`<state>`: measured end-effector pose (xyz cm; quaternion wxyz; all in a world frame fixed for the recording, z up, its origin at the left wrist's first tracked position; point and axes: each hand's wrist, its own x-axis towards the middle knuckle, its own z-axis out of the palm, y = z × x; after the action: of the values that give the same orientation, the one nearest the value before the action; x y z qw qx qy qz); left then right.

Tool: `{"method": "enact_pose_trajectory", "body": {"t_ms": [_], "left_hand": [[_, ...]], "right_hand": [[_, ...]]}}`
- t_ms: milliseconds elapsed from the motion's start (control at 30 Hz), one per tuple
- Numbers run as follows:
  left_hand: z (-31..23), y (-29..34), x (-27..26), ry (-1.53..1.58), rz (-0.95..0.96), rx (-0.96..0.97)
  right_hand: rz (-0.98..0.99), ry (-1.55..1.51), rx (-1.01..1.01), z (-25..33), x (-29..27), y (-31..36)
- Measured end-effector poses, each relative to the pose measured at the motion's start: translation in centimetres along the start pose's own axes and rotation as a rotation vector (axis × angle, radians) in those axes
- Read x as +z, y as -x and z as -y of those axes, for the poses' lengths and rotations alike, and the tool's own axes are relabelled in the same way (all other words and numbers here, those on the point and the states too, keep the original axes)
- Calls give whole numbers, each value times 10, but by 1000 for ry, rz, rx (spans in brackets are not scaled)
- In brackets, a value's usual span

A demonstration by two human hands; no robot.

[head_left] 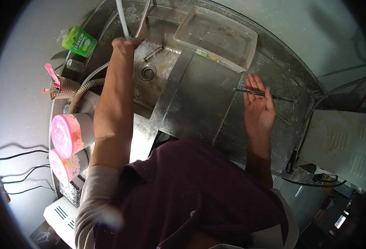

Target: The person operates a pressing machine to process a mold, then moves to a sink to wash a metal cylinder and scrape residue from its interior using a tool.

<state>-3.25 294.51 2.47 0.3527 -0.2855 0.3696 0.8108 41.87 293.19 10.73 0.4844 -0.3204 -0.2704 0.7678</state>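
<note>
Palm up, the right hand (259, 110) lay just on the near side of the shallow tray (228, 63), its stretched fingers pointing toward that tray's right near corner. Across those fingers ran a dark rod (255, 93) (one piece or two laid together, too fine to tell). It was held rather than let go: the thumb appeared to lie over it, pressing it lightly to the flat fingers.

With the rod touching the right hand, that hand was plainly the nearer; the left hand (127, 42) was well apart, off to the left of the tray, over the sink (149, 95) and beside a white tube (123, 20). Its fingers were hidden, so whether it gripped the tube could not be told.

The rod's long axis lay crosswise to the fingers and ran roughly along the tray's near wall, though at a gentler slant. Its left end, just below the tray's right near corner, pointed toward the sink side; its right end reached past the thumb, to the right of the tray and a little closer to the wearer.
</note>
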Motion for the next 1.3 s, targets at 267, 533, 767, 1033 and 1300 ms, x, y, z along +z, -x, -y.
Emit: {"method": "enact_pose_trajectory", "body": {"t_ms": [267,533,767,1033,1300], "left_hand": [[0,21,2,112,71,-54],[1,19,6,154,79,-56],[-5,-28,1,126,13,70],[23,-41,18,34,-79,18],[42,-76,27,-251,-99,-89]], "right_hand": [[111,10,-11,2,3,-3],[102,1,20,0,5,-1],[104,0,32,2,6,-1],[33,24,-1,1,-1,-1],[-54,61,-48,-1,-9,-5]]}}
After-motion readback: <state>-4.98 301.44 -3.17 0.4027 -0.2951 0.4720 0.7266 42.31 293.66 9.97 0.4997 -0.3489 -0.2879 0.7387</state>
